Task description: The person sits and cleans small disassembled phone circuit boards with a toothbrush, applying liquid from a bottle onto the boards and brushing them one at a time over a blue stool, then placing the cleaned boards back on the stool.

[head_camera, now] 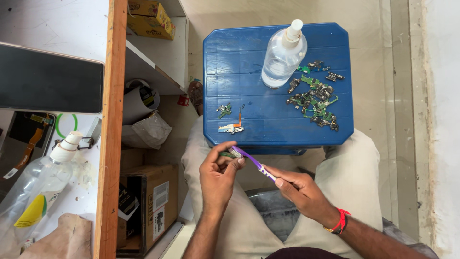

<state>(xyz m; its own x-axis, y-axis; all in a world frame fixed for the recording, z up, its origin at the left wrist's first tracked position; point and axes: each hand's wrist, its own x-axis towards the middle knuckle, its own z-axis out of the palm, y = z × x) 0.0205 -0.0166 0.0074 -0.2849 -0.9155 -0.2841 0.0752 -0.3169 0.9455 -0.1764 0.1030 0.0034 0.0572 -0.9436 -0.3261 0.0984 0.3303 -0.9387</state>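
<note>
My left hand point(218, 173) pinches a small green circuit board point(227, 154) over my lap. My right hand point(299, 189) grips a purple toothbrush point(254, 164), whose bristle head rests on that board. Just beyond, a blue plastic stool point(249, 57) carries a clear bottle point(283, 53) with a white cap, a pile of several small green circuit boards point(316, 98) at the right, and a few separate small boards point(229, 119) near its front left.
At the left a wooden-edged counter point(109, 144) holds a dark tablet point(48, 79), another clear bottle point(36, 184) and phone parts. Under it are shelves with yellow boxes point(148, 19), a paper roll point(141, 100) and a cardboard box point(148, 201).
</note>
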